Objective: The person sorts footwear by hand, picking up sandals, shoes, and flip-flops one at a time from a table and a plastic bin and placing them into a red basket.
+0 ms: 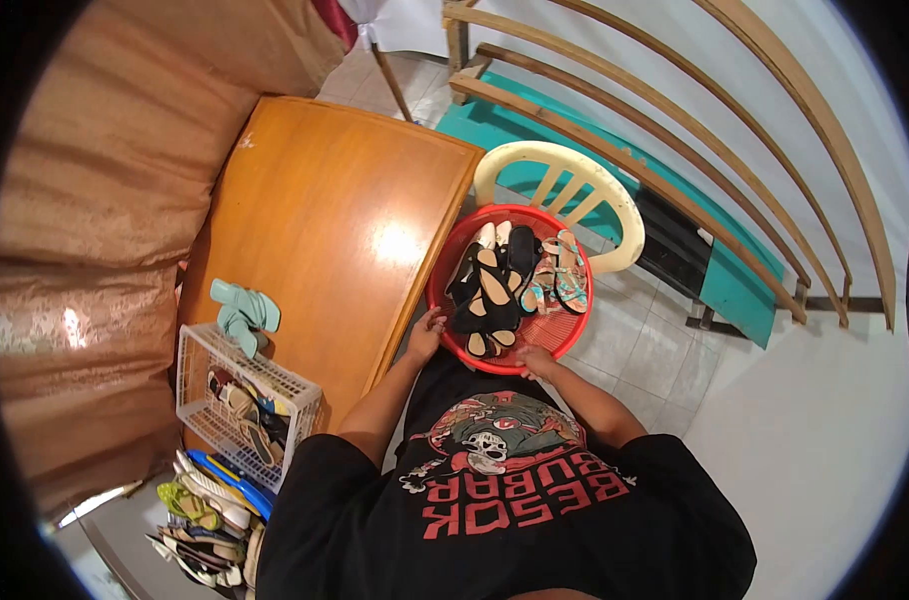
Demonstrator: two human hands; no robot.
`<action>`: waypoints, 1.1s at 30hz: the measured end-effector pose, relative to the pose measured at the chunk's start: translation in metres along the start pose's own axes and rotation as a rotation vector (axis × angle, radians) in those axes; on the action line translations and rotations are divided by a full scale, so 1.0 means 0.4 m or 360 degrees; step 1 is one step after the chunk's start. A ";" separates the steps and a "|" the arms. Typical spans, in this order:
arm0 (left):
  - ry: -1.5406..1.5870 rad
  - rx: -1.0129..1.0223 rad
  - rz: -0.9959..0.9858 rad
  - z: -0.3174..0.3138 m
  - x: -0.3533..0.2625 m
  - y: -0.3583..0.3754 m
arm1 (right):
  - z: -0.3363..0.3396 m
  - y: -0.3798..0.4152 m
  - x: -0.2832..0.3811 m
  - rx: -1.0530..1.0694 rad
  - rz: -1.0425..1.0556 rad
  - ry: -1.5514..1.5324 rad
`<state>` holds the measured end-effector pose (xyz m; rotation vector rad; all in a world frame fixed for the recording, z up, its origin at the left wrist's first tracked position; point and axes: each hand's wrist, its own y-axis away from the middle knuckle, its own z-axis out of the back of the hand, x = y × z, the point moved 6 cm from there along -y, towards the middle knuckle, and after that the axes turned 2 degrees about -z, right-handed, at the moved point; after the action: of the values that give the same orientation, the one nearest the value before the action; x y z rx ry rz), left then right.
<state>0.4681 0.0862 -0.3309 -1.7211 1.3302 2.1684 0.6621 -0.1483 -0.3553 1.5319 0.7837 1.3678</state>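
A round red basin (571, 327) full of several sandals sits on a cream plastic chair (615, 205) in front of me. Black sandals (490, 290) lie in its left half, teal and pink strappy ones (562, 272) in its right half. My left hand (427, 332) grips the basin's near left rim. My right hand (537, 362) holds the near rim at the bottom.
A wooden table (335, 220) stands to my left with a pair of mint green sandals (245, 315) and a white plastic crate (243, 405) of footwear on it. More shoes are piled below the crate (205, 525). A wooden-railed bench (695, 200) is behind the chair.
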 end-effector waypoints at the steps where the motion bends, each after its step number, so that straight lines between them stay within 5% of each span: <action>1: 0.0015 -0.0036 0.0001 0.015 0.020 0.006 | 0.004 0.005 -0.018 -0.0024 -0.0026 0.0019; 3: 0.0180 -0.0036 -0.0242 0.041 0.030 0.020 | 0.009 -0.006 -0.042 -0.0010 -0.0030 -0.0018; 7: 0.0367 -0.0219 -0.0147 0.080 -0.046 0.125 | 0.011 -0.035 -0.009 0.0066 -0.0150 0.0080; 13: 0.0384 -0.0144 -0.0412 0.133 -0.081 0.235 | -0.109 0.037 0.219 0.0598 -0.0053 0.0456; 19: 0.0886 -0.0571 -0.0327 0.299 -0.015 0.271 | -0.356 0.086 0.434 0.1113 0.0444 0.0449; 28: 0.1415 -0.1190 -0.0104 0.595 -0.026 0.355 | -0.737 0.068 0.637 0.1006 0.0629 0.0382; 33: 0.1968 -0.1433 -0.0278 0.751 0.019 0.312 | -0.902 -0.040 0.750 0.0963 0.0856 0.0597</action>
<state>0.1704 0.2003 -0.2662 -3.6146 -0.0049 1.5697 0.3665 0.2037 -0.2600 2.0860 1.1424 1.9706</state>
